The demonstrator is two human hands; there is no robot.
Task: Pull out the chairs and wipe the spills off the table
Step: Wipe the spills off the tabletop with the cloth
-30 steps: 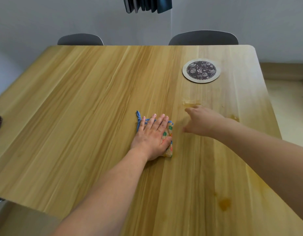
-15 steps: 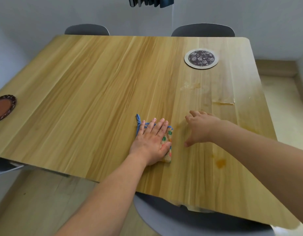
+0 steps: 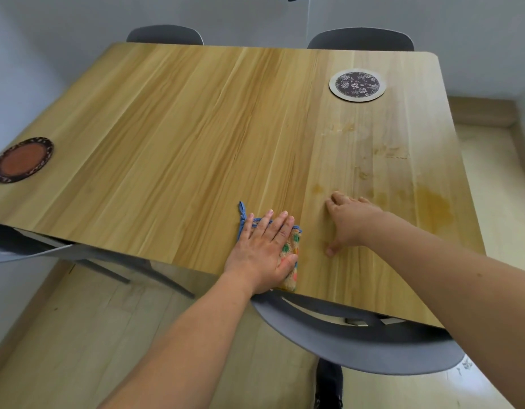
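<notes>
the left hand [image 3: 265, 249] lies flat with fingers spread on the cloth [image 3: 290, 255] near the tabletop [image 3: 167, 128] edge, ready to wipe. the right hand [image 3: 348, 224] rests open, likely steadying, beside the orange spills [image 3: 432, 205]. the near chair [image 3: 373, 343] sits tucked under.

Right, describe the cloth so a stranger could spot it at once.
Start at the wooden table and go to its near edge, above the grey chair. The cloth lies flat there under the left hand. Unlike the two round coasters, it is rectangular, blue-edged, with coloured patches.
</notes>
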